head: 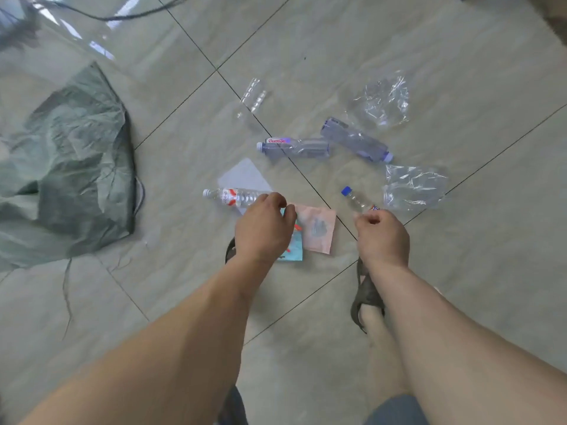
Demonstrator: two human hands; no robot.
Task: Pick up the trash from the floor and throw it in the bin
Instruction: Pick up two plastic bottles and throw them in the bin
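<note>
Under curled left fingers (277,202), teal wrapper (293,246); right fingers (366,219) pinching blue-capped bottle (356,199).

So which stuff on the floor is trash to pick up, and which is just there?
Trash for the job: plastic bottles, clear wrappers, white paper, pink packet, green bag acting as bin.

Just there: black cable, sandals.
</note>
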